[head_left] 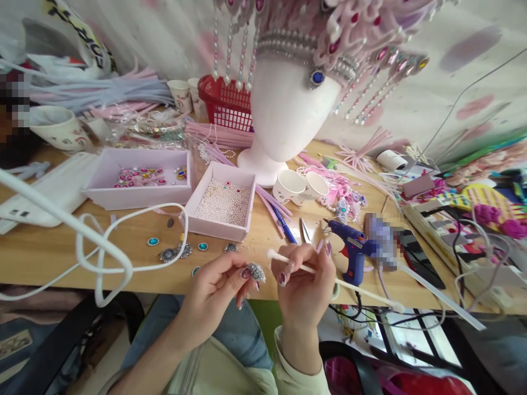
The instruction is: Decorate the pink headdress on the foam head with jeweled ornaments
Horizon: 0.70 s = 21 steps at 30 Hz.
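Near the table's front edge, my left hand (pixel 216 291) pinches a small silver, glittery ornament (pixel 257 272) between thumb and fingertips. To its right, my right hand (pixel 307 285) is closed around a long white cotton swab (pixel 366 292). One fuzzy tip points left towards the ornament, apart from it; the other end reaches out to the right. Behind my hands lie more silver ornaments (pixel 168 255) and loose turquoise gems (pixel 153 241). A blue glue gun (pixel 353 247) rests right of my right hand. Beyond are a blue pen (pixel 284 224) and pointed metal tweezers (pixel 305 230).
A white box of pearl beads (pixel 218 233) and a box with coloured gems (pixel 135 197) stand behind. A white mannequin head (pixel 284 109) wears a pink beaded headdress (pixel 304 33). Paper cups (pixel 289 186) stand by its base. A looped white cable (pixel 111 263) hangs at left.
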### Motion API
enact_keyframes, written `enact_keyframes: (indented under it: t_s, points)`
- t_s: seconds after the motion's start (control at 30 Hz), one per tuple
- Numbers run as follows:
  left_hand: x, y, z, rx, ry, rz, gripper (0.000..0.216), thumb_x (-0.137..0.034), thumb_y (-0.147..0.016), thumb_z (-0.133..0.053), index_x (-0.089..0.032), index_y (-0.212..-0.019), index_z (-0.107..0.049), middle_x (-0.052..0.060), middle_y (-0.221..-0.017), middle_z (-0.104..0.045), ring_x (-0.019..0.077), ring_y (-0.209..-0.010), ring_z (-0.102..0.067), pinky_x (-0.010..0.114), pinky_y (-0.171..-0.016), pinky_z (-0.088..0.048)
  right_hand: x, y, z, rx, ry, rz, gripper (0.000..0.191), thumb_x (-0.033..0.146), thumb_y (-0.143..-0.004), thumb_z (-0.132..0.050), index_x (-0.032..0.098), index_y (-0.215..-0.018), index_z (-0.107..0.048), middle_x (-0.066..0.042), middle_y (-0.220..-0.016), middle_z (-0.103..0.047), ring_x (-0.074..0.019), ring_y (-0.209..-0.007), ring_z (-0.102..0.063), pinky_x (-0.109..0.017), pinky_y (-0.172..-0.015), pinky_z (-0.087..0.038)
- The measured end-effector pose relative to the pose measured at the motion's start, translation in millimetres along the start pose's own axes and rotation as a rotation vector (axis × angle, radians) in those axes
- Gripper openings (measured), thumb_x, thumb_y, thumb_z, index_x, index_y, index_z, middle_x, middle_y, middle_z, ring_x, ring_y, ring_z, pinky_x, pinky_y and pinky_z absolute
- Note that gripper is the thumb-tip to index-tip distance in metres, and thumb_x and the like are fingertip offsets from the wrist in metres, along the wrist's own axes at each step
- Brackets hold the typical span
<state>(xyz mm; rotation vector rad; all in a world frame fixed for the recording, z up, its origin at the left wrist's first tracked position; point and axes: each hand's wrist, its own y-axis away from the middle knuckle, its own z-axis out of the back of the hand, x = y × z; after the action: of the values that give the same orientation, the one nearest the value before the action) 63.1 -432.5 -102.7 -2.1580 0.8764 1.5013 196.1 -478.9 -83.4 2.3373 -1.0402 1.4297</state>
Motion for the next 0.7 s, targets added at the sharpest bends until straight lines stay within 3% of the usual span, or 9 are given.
enact_keyframes:
  t_s: [0.2,0.7]
  points:
    - [2,-6,-1,0.058,0.107,0.063,0.023,-0.041,-0.093,-0.064,-0.02,-0.09,-0.073,-0.002,-0.069,-0.061,0.0066,-0.056,-0.053,0.016,-0.052,-0.046,-7,0,-5,0.099,-0.053,-0.074,0.057,0.046,-0.102,-0.04,0.022,-0.057,-0.066,0.001,-0.043,-0.049,-0.0128,-0.043,-0.041,-0.025,-0.045,-0.036]
    - [4,-9,-1,-0.025,0.223,0.086,0.024,-0.042,-0.089,-0.069,-0.019,-0.084,-0.071,-0.002,-0.068,-0.062,0.0073,-0.055,-0.056,0.015,-0.048,-0.049,-8,11,-7,-0.063,-0.101,-0.085,0.051,0.043,-0.099,-0.049,0.021,-0.057,-0.067,0.002,-0.04,-0.053,-0.0106,-0.039,-0.046,-0.022,-0.042,-0.038]
